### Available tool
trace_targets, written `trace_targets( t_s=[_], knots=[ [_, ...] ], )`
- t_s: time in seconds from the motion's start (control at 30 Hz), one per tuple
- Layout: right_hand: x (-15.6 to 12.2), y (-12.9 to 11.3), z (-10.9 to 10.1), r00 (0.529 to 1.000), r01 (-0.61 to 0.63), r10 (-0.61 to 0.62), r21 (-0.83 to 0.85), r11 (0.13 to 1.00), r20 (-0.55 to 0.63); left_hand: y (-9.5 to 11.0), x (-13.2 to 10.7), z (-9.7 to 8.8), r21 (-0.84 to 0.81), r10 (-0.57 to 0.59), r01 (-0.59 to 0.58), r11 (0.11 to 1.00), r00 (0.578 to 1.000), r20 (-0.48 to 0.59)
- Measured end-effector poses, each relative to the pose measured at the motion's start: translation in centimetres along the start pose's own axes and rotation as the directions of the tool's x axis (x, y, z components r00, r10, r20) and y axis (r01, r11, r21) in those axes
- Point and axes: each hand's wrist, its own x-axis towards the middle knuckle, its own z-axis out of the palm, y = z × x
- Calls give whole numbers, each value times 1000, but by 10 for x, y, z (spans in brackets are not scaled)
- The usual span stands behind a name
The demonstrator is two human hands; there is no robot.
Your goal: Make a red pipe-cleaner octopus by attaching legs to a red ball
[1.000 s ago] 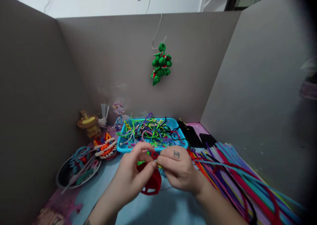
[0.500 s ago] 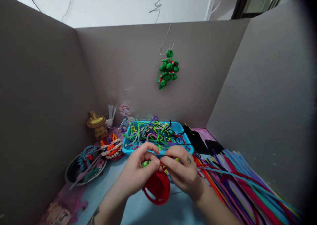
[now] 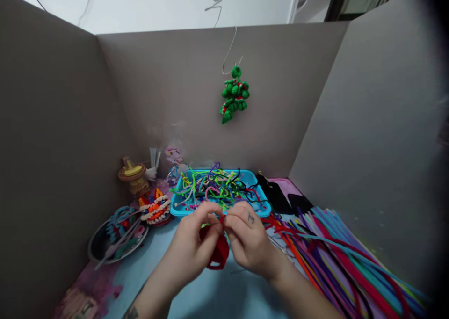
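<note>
My left hand (image 3: 196,237) pinches a red piece bent from pipe cleaners (image 3: 219,253), which hangs below the fingers as a rounded loop with a gap in it. My right hand (image 3: 247,239) is closed at the piece's upper edge, fingertips meeting those of the left. A bit of red shows between the two pinches. The exact spot where the fingers grip is partly hidden. A little green shows behind the left fingers. Just beyond both hands stands a blue tray (image 3: 180,212) heaped with tangled pipe cleaner scraps (image 3: 217,185).
Long coloured pipe cleaners (image 3: 336,258) spread over the right side. A metal bowl (image 3: 93,251) with tools stands left, beside an orange and cream figure (image 3: 156,209) and a brown pot (image 3: 135,181). A green ornament (image 3: 235,94) hangs from wire before the grey back panel (image 3: 168,85).
Both hands have drawn closer together and shifted slightly left. The red loop has turned and sits higher, more covered by the left hand. The whole view has shifted a little.
</note>
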Motion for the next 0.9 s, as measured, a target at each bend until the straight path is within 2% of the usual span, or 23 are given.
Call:
trace_targets(
  t_s=[0.13,0.3,0.57,0.7,0.9],
  knots=[
    [2,-2,0,998,-34,33,21,999,49,0,-2,1,69,30,-30,997,999,-13],
    [3,-3,-2,995,-47,43,44,998,87,0,-3,1,62,37,-36,997,999,-24],
    [2,-5,-4,996,-64,59,66,996,70,2,-2,1,57,44,-42,997,998,-34],
    [3,-3,-2,992,-81,75,54,995,99,-1,-1,1,86,46,-43,995,998,-33],
    [3,-2,-4,992,-101,94,79,992,87,1,-4,5,219,180,-159,963,981,-79]
  ],
)
